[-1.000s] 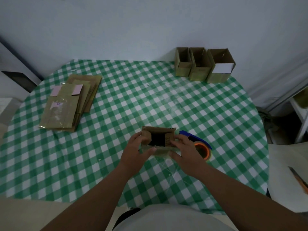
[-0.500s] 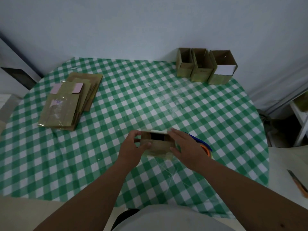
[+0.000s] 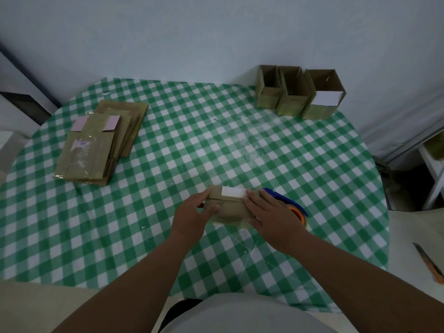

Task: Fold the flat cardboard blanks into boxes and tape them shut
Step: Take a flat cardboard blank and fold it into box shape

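Head view: I look down at my two hands on a small cardboard box [image 3: 228, 207] at the near middle of the table [image 3: 216, 150].
Left hand [image 3: 192, 217]: it grips the box's left end, thumb across the front face, fingers curled round the far side.
Right hand [image 3: 271, 215]: it lies over the right end with fingers fairly straight, pressing the flaps down.
Box: brown corrugated card with a white label on the far flap; the flaps look folded shut but I see no fresh tape across them.
Handling: I judge it light and hollow, stiff at the edges, soft in the panel middles; best held at the ends and corners so the walls do not buckle.
Tape dispenser [image 3: 288, 203]: blue body with an orange roll, just beside the box, partly under my right hand.
Flat blanks [image 3: 96, 145]: a stack at the far left, some with glossy tape and pink patches.
Finished boxes [image 3: 298, 92]: three stand open-topped at the far right, against the wall.
Cloth: green and white check, smooth.
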